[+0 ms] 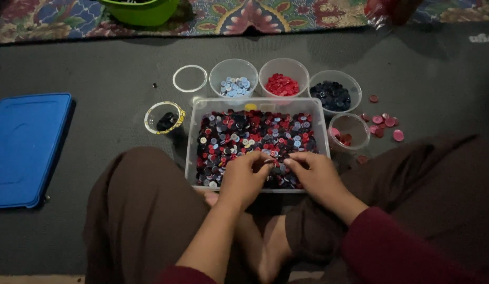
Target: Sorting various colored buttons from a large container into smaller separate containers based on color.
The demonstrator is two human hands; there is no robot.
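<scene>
A clear rectangular plastic box (191,141) sits on the grey floor mat in front of my crossed legs, filled with mixed buttons (244,134) in red, dark blue, white and grey. My left hand (243,178) rests over the near edge of the box, its fingers curled down among the buttons and pinched together. My right hand (314,172) lies beside it, fingertips touching the buttons close to the left hand's fingers. What either hand pinches is too small to make out.
Behind the box stand clear cups: light blue buttons (234,85), red buttons (282,84), dark blue buttons (331,95), a pink-button cup (351,123). Loose pink buttons (384,122) lie right. An empty ring (190,78), a yellow-rimmed cup (164,117), a blue lid (26,147), a green tub (141,10).
</scene>
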